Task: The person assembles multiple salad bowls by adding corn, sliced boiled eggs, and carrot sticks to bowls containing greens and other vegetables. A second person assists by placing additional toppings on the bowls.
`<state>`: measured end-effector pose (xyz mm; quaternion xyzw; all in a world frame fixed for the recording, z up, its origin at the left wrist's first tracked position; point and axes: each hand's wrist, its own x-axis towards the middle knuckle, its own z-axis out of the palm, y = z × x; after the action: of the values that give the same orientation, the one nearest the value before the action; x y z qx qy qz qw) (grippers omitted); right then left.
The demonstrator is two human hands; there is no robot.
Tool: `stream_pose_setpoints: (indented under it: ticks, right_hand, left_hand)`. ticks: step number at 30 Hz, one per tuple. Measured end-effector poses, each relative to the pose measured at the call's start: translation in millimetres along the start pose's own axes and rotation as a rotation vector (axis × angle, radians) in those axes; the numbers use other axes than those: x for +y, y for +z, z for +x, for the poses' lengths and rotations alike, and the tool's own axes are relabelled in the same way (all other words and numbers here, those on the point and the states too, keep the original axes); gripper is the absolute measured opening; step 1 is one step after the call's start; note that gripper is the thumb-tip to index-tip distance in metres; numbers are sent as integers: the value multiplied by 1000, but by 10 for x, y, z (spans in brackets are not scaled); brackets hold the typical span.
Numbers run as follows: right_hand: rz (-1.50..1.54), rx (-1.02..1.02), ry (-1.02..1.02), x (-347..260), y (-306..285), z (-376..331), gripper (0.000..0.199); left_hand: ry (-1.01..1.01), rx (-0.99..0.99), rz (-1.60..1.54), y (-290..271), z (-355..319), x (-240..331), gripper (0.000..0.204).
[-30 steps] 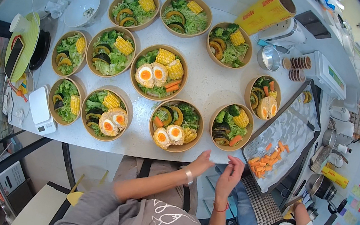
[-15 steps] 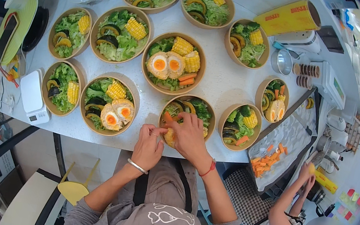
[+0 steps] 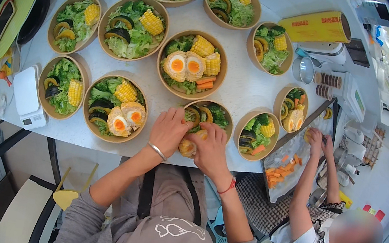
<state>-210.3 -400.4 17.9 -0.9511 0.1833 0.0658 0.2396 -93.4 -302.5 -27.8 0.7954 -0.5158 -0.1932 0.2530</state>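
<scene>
A round kraft bowl [image 3: 230, 116] sits at the table's near edge, holding broccoli, greens and dark-rimmed pumpkin slices. My left hand [image 3: 169, 131] is at its left side, fingers bent together and reaching inside; what they pinch, if anything, is hidden. From the right, my right hand [image 3: 212, 154] curls its fingers over a golden breaded egg [image 3: 187, 147] at the bowl's near side. Just beyond stands a filled bowl with a halved breaded egg [image 3: 185, 65], corn and carrot sticks. Another halved egg [image 3: 125, 119] lies in the bowl to the left.
Several salad bowls [image 3: 135, 28] with corn surround me. At right, carrot sticks [image 3: 282, 173] lie on a lined tray [image 3: 306, 155], where a co-worker's hands [image 3: 322, 143] hold something yellowish. A white scale [image 3: 30, 97] stands at left, a yellow box [image 3: 316, 27] at far right.
My left hand has moved up and right, farther over the bowl. My right hand has shifted slightly down and right. The co-worker's hands have moved over the tray. The whole view has shifted a little.
</scene>
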Motion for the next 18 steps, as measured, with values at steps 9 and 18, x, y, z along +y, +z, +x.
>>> stream_pose_setpoints:
  ticks: [9,18]
  right_hand:
    - [27,14,5,34,-3,-40,38]
    - [126,29,-2,115,-30,-120,32]
  left_hand:
    - [184,-13,58,-88,230,-69,13]
    - [393,-190,163,-22,255,-70,7]
